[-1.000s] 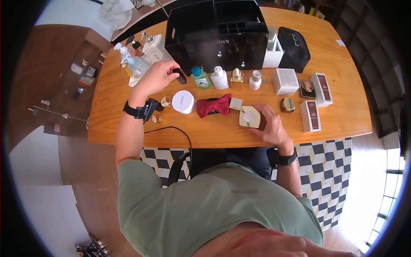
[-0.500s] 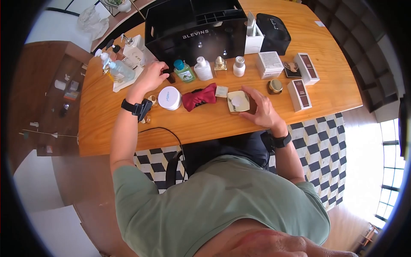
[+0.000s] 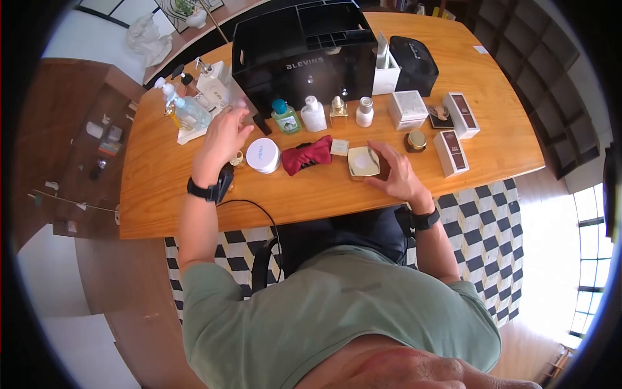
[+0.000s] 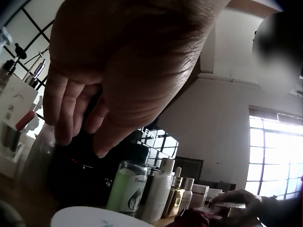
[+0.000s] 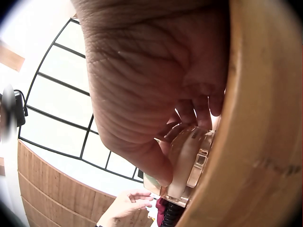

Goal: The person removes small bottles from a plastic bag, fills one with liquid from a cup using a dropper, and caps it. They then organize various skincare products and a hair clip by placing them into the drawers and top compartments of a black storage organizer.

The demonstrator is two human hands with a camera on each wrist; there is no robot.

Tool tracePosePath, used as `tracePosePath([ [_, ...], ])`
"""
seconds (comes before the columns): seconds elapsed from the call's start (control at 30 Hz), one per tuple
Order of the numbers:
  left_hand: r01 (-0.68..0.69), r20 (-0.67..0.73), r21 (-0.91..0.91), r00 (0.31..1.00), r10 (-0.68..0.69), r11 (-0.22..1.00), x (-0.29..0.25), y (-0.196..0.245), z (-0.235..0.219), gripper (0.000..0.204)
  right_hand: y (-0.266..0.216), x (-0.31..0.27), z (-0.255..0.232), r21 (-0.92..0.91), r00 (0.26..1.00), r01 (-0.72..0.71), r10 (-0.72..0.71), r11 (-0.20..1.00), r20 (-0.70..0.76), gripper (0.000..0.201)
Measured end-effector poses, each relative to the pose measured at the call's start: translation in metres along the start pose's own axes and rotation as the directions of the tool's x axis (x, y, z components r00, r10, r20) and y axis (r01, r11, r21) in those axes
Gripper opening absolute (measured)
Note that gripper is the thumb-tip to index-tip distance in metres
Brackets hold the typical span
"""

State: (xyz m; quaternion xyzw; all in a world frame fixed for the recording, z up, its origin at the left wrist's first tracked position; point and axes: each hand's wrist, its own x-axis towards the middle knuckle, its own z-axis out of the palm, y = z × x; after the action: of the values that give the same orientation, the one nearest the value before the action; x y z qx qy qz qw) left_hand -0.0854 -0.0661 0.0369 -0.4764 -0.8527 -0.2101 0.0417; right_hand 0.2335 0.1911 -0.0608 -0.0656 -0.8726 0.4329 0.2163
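Observation:
The left hand (image 3: 223,139) is beside a small dark case (image 3: 262,124) in front of the black organizer (image 3: 295,71). In the left wrist view the fingers of this hand (image 4: 104,80) hang loosely bent with nothing between them. A square cream-and-gold jar (image 3: 363,162) rests near the table's front, and the right hand (image 3: 400,176) grips its right side between thumb and fingers. The right wrist view shows the thumb of that hand (image 5: 142,90) against the clear-edged jar (image 5: 189,163). Left of the jar are a small square packet (image 3: 339,148) and a red bow (image 3: 306,154).
A white round jar (image 3: 263,155) is near the left hand. Green (image 3: 286,118) and white (image 3: 313,115) bottles line the organizer's front. Pump bottles (image 3: 189,110) stand at left; boxes (image 3: 408,109) and a dark jar (image 3: 415,141) are at right. A cable (image 3: 259,209) crosses the front edge.
The left hand has let go of the small dark case and drawn back to the left of it. The right hand stays at the cream jar. The head view has shifted.

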Motion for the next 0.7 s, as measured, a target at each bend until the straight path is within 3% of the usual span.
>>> tracePosePath([
  [0.1, -0.042, -0.071, -0.084, 0.997, 0.036, 0.996, -0.032, 0.022, -0.005, 0.030, 0.004, -0.001, 0.000, -0.034, 1.000, 0.007, -0.007, 0.999, 0.004, 0.080],
  [0.17, 0.056, -0.001, -0.359, 0.998, -0.060, 0.932, -0.058, 0.037, -0.004, 0.032, 0.007, -0.001, 0.002, -0.025, 1.000, 0.030, -0.030, 0.999, -0.006, 0.078],
  [0.23, 0.018, -0.005, -0.470, 1.000, -0.023, 0.883, -0.080, 0.037, 0.014, 0.032, 0.008, 0.001, 0.004, -0.018, 0.999, 0.043, -0.044, 0.999, -0.030, 0.077],
  [0.43, 0.012, 0.034, -0.467, 0.999, 0.005, 0.884, -0.110, 0.062, 0.064, 0.032, -0.003, 0.000, -0.005, -0.044, 0.999, -0.049, 0.049, 0.998, 0.010, 0.082],
  [0.5, 0.024, 0.049, -0.495, 0.999, 0.001, 0.869, -0.112, 0.059, 0.079, 0.032, 0.002, 0.000, -0.003, -0.053, 0.999, 0.045, -0.046, 0.998, -0.019, 0.082],
  [0.63, -0.007, 0.043, -0.535, 0.998, 0.035, 0.845, -0.104, 0.057, 0.091, 0.032, 0.018, -0.002, 0.004, -0.128, 0.994, 0.074, -0.084, 0.989, -0.074, 0.083],
  [0.7, -0.032, 0.047, -0.465, 0.997, 0.061, 0.885, -0.098, 0.062, 0.095, 0.045, 0.017, -0.003, 0.004, -0.139, 0.993, 0.069, -0.081, 0.988, -0.085, 0.084],
])
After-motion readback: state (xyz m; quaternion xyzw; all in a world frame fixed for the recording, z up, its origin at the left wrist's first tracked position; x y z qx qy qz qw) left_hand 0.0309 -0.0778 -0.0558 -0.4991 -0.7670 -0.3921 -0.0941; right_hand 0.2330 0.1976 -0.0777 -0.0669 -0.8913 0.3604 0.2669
